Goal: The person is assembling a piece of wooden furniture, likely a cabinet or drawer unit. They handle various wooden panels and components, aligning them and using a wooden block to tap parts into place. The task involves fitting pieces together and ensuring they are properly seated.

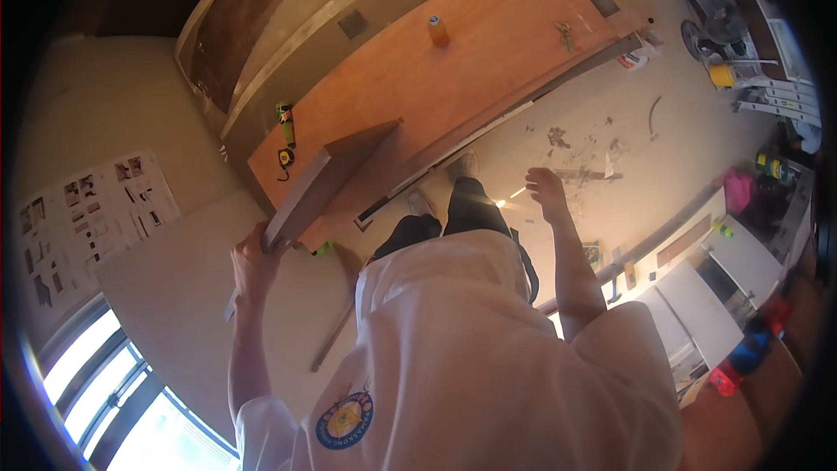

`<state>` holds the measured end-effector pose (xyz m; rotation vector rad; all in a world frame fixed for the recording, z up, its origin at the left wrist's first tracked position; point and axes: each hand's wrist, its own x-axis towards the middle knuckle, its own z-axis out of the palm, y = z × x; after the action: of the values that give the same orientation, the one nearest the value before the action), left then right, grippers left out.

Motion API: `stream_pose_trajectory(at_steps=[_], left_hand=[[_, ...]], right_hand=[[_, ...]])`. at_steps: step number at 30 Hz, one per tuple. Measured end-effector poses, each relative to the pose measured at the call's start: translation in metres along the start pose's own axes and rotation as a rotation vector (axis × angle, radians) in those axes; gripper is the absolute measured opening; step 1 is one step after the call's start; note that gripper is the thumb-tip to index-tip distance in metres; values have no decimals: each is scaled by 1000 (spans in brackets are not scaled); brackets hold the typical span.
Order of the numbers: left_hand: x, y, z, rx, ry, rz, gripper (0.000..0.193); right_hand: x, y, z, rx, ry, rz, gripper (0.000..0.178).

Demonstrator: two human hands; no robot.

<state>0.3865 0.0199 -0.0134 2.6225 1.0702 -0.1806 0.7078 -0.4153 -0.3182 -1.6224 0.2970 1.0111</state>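
Observation:
My left hand [254,260] is wrapped round the lower end of a brown wooden board [307,192]. The board slants up to the right, its far end over the orange-brown wooden bench top [384,92]. A thin pale edge shows below that hand; what it belongs to I cannot make out. My right hand [547,194] hangs out to the right above the floor, its fingers loosely bent and a little apart. A short bright streak shows by its fingertips, with no hold on anything visible. A tape measure [286,158] and a green-and-black tool [285,119] lie at the bench's left end.
A bottle [438,32] of orange liquid stands on the bench, with small metal pieces [565,36] farther right. Debris [558,137] litters the floor. White cabinet doors [697,307] and a ladder [782,98] are at right. A printed sheet [94,225] lies at left.

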Motion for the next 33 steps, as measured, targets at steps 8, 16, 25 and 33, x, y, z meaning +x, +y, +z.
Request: stream_pose_trajectory(at_steps=[8,16,25,33], left_hand=[[13,-22,-10,45,-133,-32,25],[-18,-22,-167,2,-50,54,55],[-82,-196,-404,-115,422,202,61],[-102,-284,-201,-578,833,336,93]], right_hand=[[-1,33,35,-120,-71,-90,23],[-2,59,168,-231,-454,30,52],[-83,-43,291,841,-751,-405,108],[-205,-168,161,519,-207,-913,66]])
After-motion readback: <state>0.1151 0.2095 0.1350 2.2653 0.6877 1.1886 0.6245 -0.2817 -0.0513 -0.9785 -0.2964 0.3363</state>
